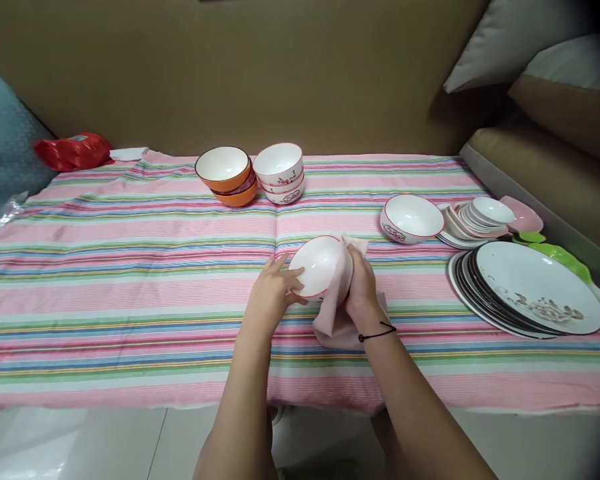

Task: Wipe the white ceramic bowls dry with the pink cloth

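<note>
A white bowl (314,261) with a red rim is held between my two hands, tilted a little, above the striped cloth. My left hand (275,290) grips its left edge, with fingers over the rim and the thumb below. On the right side, my right hand (363,283) presses a pale pink cloth (333,320) around the bowl's rim and outer wall. Part of that cloth hangs down in front of the bowl. A black cord bracelet circles the right wrist. The bowl's right side is hidden by the cloth.
Behind stand stacked orange bowls (225,167) and stacked white bowls (280,167). A single white bowl (413,217) is to the right, beside small stacked dishes (490,212) and a pile of large plates (540,287). Red plastic packaging (75,152) lies far left on the striped tablecloth (130,287).
</note>
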Tool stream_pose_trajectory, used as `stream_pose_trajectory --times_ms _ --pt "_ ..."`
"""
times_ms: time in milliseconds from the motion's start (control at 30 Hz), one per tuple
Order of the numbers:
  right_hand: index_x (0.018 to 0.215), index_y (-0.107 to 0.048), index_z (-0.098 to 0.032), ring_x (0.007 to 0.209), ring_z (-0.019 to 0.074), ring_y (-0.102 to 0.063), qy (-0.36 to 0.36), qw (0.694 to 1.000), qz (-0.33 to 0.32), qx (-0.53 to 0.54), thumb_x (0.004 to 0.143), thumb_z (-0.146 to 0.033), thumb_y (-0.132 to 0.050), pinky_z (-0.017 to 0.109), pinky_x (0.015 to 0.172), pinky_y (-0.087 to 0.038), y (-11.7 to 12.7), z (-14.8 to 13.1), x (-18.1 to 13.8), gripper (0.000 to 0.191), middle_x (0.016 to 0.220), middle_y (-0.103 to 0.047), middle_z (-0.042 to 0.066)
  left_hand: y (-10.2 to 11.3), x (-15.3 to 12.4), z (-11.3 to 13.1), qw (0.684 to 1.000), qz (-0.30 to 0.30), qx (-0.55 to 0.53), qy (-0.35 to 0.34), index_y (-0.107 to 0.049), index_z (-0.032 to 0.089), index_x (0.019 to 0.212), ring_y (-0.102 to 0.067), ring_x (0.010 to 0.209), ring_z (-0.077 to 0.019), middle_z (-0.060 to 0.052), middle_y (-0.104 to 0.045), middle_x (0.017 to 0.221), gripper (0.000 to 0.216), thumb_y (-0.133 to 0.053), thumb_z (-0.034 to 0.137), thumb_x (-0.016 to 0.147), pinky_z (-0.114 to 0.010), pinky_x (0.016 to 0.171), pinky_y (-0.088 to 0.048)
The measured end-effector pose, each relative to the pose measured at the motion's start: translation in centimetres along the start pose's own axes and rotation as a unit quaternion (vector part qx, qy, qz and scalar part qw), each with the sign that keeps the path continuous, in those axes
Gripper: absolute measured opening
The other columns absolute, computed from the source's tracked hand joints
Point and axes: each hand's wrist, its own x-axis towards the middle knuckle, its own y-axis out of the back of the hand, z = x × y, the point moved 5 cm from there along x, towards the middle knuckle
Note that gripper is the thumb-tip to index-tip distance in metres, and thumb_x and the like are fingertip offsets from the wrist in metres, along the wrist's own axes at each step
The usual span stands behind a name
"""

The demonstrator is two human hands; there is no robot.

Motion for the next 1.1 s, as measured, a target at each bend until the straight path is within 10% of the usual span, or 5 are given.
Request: stream_pose_trajectory --times_ms 300,567,833,967,1100 --pt "0.117 -0.060 -0.022 0.109 0.0219 -0.059 0.207 0.952 -0.132 -0.184 0.091 -0.050 -0.045 0.037 0.096 -0.046 -2.7 -1.4 -2.7 0.041 0.112 -0.066 0.005 0.3 1.3 2.6 0.952 0.073 -0.280 0.097 -0.052 0.018 0.053 -0.050 0.059 -0.0143 0.001 -0.050 0.055 0.039 -0.062 0.042 0.081 -0.026 0.057 -0.037" --pt "0.131 -0.053 -0.027 0.139 0.0223 -0.034 0.487 0.770 -0.238 -0.336 0.093 -0.029 -0.042 0.050 0.119 -0.019 -4.9 -3.3 -6.5 0.040 0.146 -0.045 0.002 0.2 1.2 1.7 0.798 0.217 -0.529 0.191 -0.039 0.017 0.054 -0.031 0.051 -0.0077 0.004 -0.037 0.054 0.053 -0.062 0.061 0.075 -0.022 0.048 -0.027" --pt "0.099 -0.066 -0.019 0.080 0.0230 -0.064 0.080 0.988 -0.088 -0.099 0.086 -0.061 -0.044 0.037 0.070 -0.053 -1.5 -0.6 -1.9 0.049 0.088 -0.070 0.005 -0.7 0.6 2.1 0.765 0.192 -0.570 0.232 -0.049 0.015 0.045 -0.034 0.042 -0.0066 0.003 -0.038 0.044 0.053 -0.070 0.056 0.070 -0.022 0.041 -0.025" --pt "0.104 -0.065 -0.022 0.085 0.0236 -0.064 0.081 0.990 -0.074 -0.084 0.087 -0.059 -0.042 0.039 0.074 -0.053 -1.0 -0.9 -2.1 0.047 0.094 -0.070 0.005 -0.7 0.9 2.0 0.706 0.244 -0.625 0.226 -0.062 0.015 0.056 -0.049 0.048 -0.0106 0.002 -0.054 0.051 0.038 -0.073 0.050 0.069 -0.022 0.047 -0.038" --pt "0.119 -0.061 -0.027 0.125 0.0252 -0.049 0.347 0.892 -0.172 -0.234 0.085 -0.040 -0.055 0.046 0.108 -0.037 -2.8 -3.8 -4.7 0.036 0.133 -0.057 0.004 -0.9 1.2 2.2 0.676 0.241 -0.656 0.232 -0.062 0.016 0.058 -0.052 0.050 -0.0110 0.002 -0.056 0.052 0.039 -0.069 0.051 0.074 -0.023 0.050 -0.041"
